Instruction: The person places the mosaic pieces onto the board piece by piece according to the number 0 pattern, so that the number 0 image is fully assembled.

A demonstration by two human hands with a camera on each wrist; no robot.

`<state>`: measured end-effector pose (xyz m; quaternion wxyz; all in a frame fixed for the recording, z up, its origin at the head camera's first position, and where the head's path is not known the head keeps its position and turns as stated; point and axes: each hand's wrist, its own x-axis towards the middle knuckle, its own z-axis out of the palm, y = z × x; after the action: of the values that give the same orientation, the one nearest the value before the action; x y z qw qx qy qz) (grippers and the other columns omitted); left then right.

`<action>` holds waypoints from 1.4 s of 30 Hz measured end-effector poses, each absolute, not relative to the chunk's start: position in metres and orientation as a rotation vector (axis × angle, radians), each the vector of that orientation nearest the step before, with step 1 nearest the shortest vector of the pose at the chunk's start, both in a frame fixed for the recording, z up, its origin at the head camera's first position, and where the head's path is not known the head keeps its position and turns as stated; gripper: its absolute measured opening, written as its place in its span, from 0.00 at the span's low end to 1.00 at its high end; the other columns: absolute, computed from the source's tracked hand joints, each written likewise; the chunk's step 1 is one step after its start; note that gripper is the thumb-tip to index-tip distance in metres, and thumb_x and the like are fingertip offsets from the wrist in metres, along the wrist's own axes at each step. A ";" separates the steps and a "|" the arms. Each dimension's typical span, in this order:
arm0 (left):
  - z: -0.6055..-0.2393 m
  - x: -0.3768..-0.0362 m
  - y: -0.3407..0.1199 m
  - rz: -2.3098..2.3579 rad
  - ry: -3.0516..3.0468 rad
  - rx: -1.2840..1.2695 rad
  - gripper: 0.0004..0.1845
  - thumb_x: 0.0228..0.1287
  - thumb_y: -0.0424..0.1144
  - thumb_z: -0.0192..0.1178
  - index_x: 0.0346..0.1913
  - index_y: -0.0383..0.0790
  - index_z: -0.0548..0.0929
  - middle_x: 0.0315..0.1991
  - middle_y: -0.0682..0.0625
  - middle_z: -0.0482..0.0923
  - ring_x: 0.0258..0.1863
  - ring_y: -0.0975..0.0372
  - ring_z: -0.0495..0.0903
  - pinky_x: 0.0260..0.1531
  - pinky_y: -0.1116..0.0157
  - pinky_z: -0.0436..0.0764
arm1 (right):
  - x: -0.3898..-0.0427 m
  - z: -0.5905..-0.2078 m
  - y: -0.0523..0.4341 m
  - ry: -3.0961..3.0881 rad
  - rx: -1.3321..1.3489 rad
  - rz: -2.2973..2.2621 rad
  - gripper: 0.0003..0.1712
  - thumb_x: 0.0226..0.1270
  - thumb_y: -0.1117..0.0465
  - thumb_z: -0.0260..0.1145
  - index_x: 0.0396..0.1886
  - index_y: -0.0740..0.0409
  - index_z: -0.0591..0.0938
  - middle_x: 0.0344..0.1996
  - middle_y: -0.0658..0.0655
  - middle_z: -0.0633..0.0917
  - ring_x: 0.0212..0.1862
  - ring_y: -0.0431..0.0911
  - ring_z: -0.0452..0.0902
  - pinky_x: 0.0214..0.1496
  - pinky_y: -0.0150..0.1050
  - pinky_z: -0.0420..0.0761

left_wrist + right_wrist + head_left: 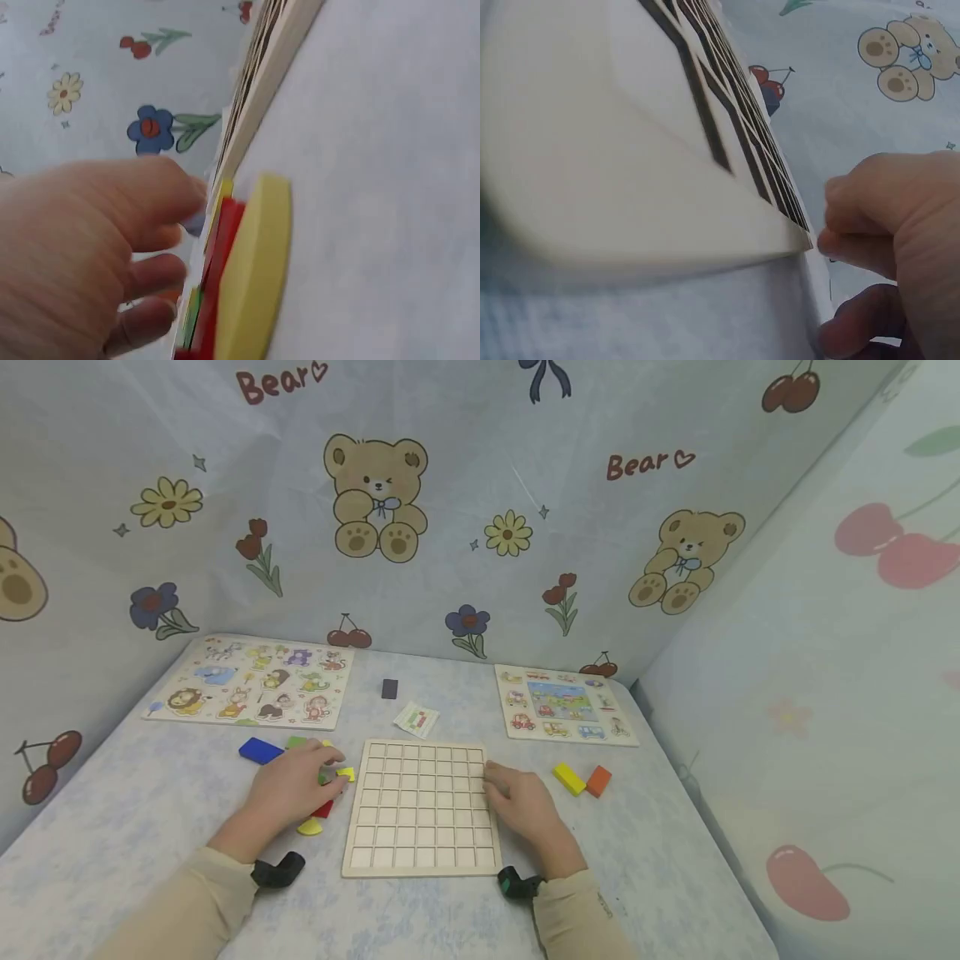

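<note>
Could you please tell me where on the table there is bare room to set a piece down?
Free: the strip between the grid board and the near table edge; the far left, beyond the blue block; the patch right of the orange block. Crowded: left of the board, where the left hand covers loose coloured pieces; the right hand is at the board's right edge.

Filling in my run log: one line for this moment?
left hand on coloured pieces | right hand holds grid board edge | board flat on table
</note>
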<state>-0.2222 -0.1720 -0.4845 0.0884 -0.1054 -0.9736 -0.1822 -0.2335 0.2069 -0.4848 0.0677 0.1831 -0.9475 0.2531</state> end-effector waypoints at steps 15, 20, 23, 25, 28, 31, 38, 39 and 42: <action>-0.487 -0.225 -0.163 -0.554 -2.978 -0.259 0.15 0.61 0.51 0.72 0.50 0.52 0.91 0.39 0.53 0.80 0.26 0.65 0.74 0.20 0.65 0.70 | -0.236 -0.486 0.211 -2.958 0.548 0.740 0.21 0.73 0.55 0.68 0.62 0.55 0.85 0.66 0.51 0.81 0.67 0.53 0.78 0.66 0.53 0.77; -0.487 -0.225 -0.163 -0.546 -2.971 -0.281 0.18 0.61 0.51 0.72 0.54 0.54 0.90 0.38 0.54 0.78 0.25 0.65 0.72 0.19 0.65 0.68 | -0.236 -0.483 0.210 -2.988 0.537 0.732 0.22 0.73 0.54 0.67 0.63 0.55 0.84 0.67 0.51 0.80 0.68 0.54 0.77 0.67 0.53 0.76; -0.489 -0.225 -0.162 -0.522 -2.969 -0.302 0.18 0.62 0.53 0.72 0.55 0.56 0.90 0.39 0.54 0.78 0.25 0.65 0.71 0.19 0.66 0.68 | -0.236 -0.483 0.209 -2.998 0.528 0.740 0.22 0.73 0.54 0.67 0.63 0.55 0.84 0.68 0.51 0.80 0.68 0.54 0.76 0.68 0.53 0.76; -0.490 -0.226 -0.162 -0.505 -2.962 -0.308 0.17 0.62 0.53 0.72 0.52 0.55 0.91 0.40 0.55 0.79 0.27 0.66 0.72 0.20 0.66 0.68 | -0.237 -0.484 0.209 -3.003 0.523 0.741 0.22 0.73 0.54 0.67 0.63 0.55 0.84 0.68 0.50 0.79 0.69 0.54 0.76 0.68 0.53 0.76; -0.491 -0.227 -0.163 -0.495 -2.965 -0.287 0.15 0.61 0.52 0.72 0.48 0.53 0.90 0.38 0.56 0.79 0.27 0.65 0.74 0.21 0.66 0.70 | -0.237 -0.486 0.209 -2.999 0.525 0.744 0.22 0.73 0.54 0.67 0.63 0.55 0.84 0.68 0.50 0.79 0.69 0.54 0.76 0.68 0.53 0.76; -0.489 -0.227 -0.163 -0.496 -2.966 -0.277 0.12 0.60 0.49 0.71 0.46 0.53 0.89 0.37 0.55 0.78 0.25 0.64 0.73 0.21 0.65 0.70 | -0.238 -0.487 0.209 -2.992 0.527 0.749 0.22 0.73 0.54 0.67 0.63 0.55 0.84 0.68 0.50 0.79 0.69 0.53 0.76 0.68 0.53 0.76; -0.491 -0.227 -0.166 -0.528 -2.945 -0.325 0.18 0.57 0.43 0.68 0.52 0.52 0.89 0.48 0.51 0.82 0.29 0.63 0.75 0.21 0.65 0.70 | -0.237 -0.488 0.210 -2.985 0.520 0.786 0.22 0.73 0.54 0.67 0.63 0.54 0.84 0.68 0.49 0.79 0.69 0.53 0.75 0.69 0.53 0.75; -0.492 -0.228 -0.166 -0.533 -2.941 -0.319 0.19 0.58 0.43 0.68 0.53 0.52 0.89 0.48 0.51 0.82 0.29 0.63 0.75 0.21 0.65 0.70 | -0.237 -0.488 0.210 -2.985 0.520 0.792 0.22 0.73 0.54 0.67 0.63 0.54 0.84 0.68 0.49 0.79 0.69 0.53 0.75 0.69 0.53 0.75; -0.493 -0.228 -0.167 -0.546 -2.936 -0.272 0.21 0.59 0.48 0.69 0.56 0.49 0.87 0.43 0.51 0.81 0.28 0.63 0.75 0.21 0.65 0.70 | -0.236 -0.488 0.211 -2.986 0.521 0.811 0.22 0.73 0.55 0.67 0.63 0.54 0.84 0.68 0.49 0.79 0.70 0.53 0.75 0.69 0.53 0.75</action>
<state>-0.2285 -0.1666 -0.4935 0.0715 -0.0904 -0.9766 -0.1816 -0.2359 0.2113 -0.4880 0.0021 0.1660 -0.9517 0.2583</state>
